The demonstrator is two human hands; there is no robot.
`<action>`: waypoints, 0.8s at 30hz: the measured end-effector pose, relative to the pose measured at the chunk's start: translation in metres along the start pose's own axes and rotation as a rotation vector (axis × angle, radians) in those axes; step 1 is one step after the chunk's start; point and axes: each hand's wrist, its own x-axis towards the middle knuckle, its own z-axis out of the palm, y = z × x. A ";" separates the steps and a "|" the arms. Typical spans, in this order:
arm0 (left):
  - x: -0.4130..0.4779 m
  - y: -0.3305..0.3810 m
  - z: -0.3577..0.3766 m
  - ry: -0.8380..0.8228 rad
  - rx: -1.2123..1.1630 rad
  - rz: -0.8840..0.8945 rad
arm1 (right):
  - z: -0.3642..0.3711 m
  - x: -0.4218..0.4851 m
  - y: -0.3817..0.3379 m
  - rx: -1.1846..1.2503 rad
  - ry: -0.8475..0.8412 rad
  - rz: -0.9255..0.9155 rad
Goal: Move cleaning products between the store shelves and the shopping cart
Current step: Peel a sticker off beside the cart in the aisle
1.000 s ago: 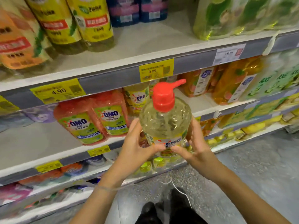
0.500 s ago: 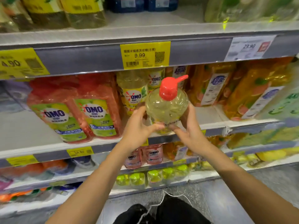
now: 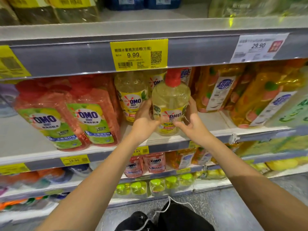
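A clear yellow OMO pump bottle (image 3: 170, 100) with a red pump top stands upright at the front of the middle shelf (image 3: 166, 139). My left hand (image 3: 144, 120) grips its left side and my right hand (image 3: 191, 121) grips its right side, thumbs across the label. The pump top reaches up behind the shelf rail above. Matching yellow OMO bottles (image 3: 131, 97) stand just behind it to the left. No shopping cart is in view.
Red OMO refill packs (image 3: 70, 114) lean on the same shelf to the left; orange bottles (image 3: 221, 87) fill the right. A yellow 9.99 price tag (image 3: 139, 55) hangs on the upper rail. Lower shelves hold pink and green-capped bottles. The grey floor and my dark clothing are below.
Both hands carried the bottle forward and down from in front of the shelf rail onto the middle shelf. The view moved closer to the shelves.
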 end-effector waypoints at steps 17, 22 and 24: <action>0.019 0.030 0.015 0.086 0.577 -0.082 | 0.006 0.066 0.013 -0.019 0.069 0.001; 0.025 0.028 0.012 0.074 0.578 -0.093 | 0.008 0.080 0.019 -0.045 0.046 -0.013; 0.026 0.026 0.011 0.074 0.588 -0.086 | 0.010 0.081 0.020 -0.027 0.043 -0.002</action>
